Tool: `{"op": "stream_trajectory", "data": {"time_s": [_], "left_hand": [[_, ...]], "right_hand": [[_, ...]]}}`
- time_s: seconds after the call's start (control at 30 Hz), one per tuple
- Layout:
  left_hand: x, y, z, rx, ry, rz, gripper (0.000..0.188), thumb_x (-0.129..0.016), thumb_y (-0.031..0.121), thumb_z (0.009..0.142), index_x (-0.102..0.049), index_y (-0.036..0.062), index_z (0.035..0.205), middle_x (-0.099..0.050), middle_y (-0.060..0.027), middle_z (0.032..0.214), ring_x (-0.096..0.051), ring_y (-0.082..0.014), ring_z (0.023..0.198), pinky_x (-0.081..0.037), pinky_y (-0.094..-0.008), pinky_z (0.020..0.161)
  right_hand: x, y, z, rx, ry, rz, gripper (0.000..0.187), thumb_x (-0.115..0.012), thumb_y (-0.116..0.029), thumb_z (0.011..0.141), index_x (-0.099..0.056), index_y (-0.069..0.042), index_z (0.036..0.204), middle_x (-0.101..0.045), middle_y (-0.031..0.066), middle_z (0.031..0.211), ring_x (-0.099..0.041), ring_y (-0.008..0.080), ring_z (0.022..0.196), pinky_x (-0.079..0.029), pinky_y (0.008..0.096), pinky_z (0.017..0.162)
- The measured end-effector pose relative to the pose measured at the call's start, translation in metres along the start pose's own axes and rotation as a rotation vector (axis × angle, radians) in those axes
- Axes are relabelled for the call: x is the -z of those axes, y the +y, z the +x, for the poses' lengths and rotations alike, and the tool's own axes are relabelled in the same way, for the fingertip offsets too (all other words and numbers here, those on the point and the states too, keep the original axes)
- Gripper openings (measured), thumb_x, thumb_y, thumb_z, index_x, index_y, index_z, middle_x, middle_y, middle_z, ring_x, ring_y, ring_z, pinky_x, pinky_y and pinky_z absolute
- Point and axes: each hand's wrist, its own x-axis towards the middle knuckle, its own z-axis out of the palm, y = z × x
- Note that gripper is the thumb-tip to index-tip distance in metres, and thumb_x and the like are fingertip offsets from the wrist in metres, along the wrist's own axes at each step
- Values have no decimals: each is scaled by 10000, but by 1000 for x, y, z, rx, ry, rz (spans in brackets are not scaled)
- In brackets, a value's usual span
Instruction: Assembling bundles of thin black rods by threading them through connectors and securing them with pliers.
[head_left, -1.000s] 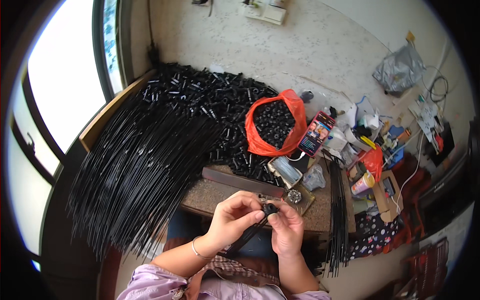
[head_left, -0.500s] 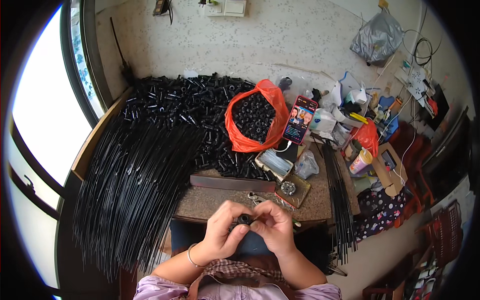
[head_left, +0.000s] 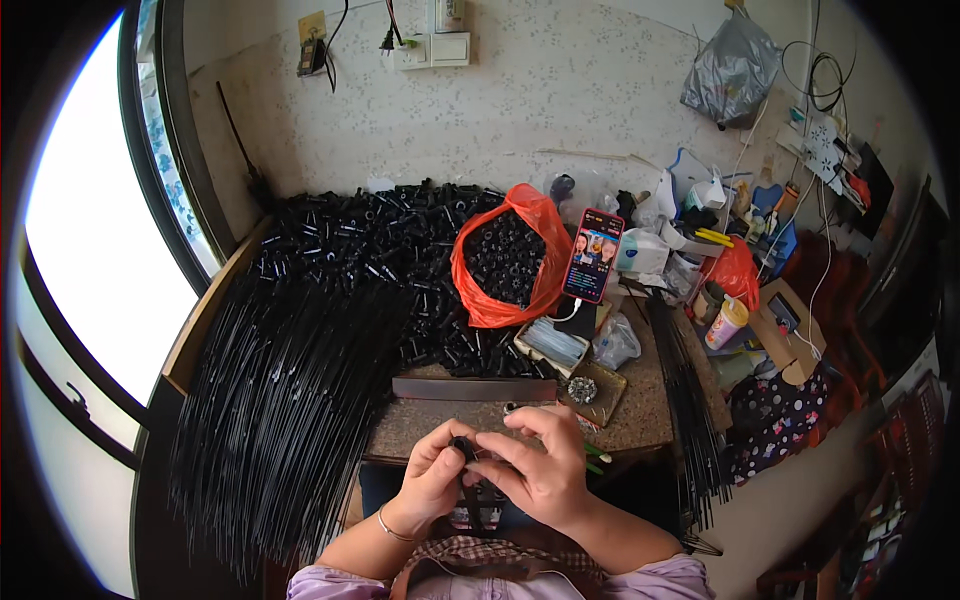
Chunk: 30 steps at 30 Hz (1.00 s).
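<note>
Cluttered worktable point(head_left: 640, 420) behind, left hand point(head_left: 432, 478) and right hand point(head_left: 540, 468) pinch a small black part point(head_left: 463, 447) — mostly hidden by fingers.

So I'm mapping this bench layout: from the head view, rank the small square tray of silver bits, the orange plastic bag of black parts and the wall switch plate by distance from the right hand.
1. Small square tray of silver bits, just beyond the right hand.
2. Orange plastic bag of black parts, mid-table.
3. Wall switch plate, top, on the wall.

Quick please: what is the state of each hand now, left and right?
Left hand: closed, pinching a small black part.
Right hand: closed on the same small black part.
</note>
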Motion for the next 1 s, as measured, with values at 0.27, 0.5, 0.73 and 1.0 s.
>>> {"op": "stream_trajectory", "data": {"time_s": [0.27,0.5,0.73,1.0], "left_hand": [[5,-2,-5,-451,126,673,274,-397,265,780,-420,-4,729,-429,-35,526,-406,-93,434,-329,-198,406],[35,27,-10,-200,-225,589,183,-548,155,651,-462,-4,618,-486,-63,515,-444,-110,418,-336,-201,403],[55,45,-26,28,-121,378,120,-555,90,623,-520,-25,612,-523,-69,576,-468,-101,517,-360,-206,489],[59,37,-31,-144,-12,434,578,-202,425,790,-447,-65,975,-371,15,441,-287,-41,378,-204,-172,377]], "right_hand": [[-8,-9,-10,11,-136,44,105,-572,-44,604,-497,-32,677,-462,59,650,-418,196,570,-321,284,504],[-15,13,-32,-229,-203,393,55,-538,4,642,-505,3,685,-484,91,607,-472,189,502,-373,246,455],[-39,42,-116,-385,-570,-691,482,-589,-124,603,-409,-119,1050,-363,124,1031,-396,274,899,-360,333,727],[-50,9,-95,-1284,-284,1031,216,-470,-11,672,-459,-25,887,-404,72,915,-465,187,778,-392,287,609]]}}
